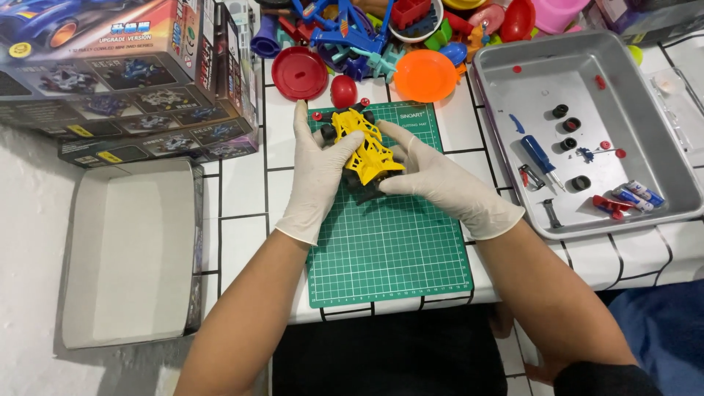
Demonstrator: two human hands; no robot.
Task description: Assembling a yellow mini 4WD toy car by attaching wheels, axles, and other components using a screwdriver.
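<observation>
Both gloved hands closed in a grip on yellow toy car (364,149): left hand (317,172) at 9 o'clock, right hand (433,180) at 3 o'clock. Long axis from 11 to 5 o'clock, over green cutting mat (389,249) on tabletop (242,183). Open box (128,253) at 8 o'clock. Metal tray (660,139) with screwdriver (541,158) at 3 o'clock. Plastic toys at 12.
</observation>
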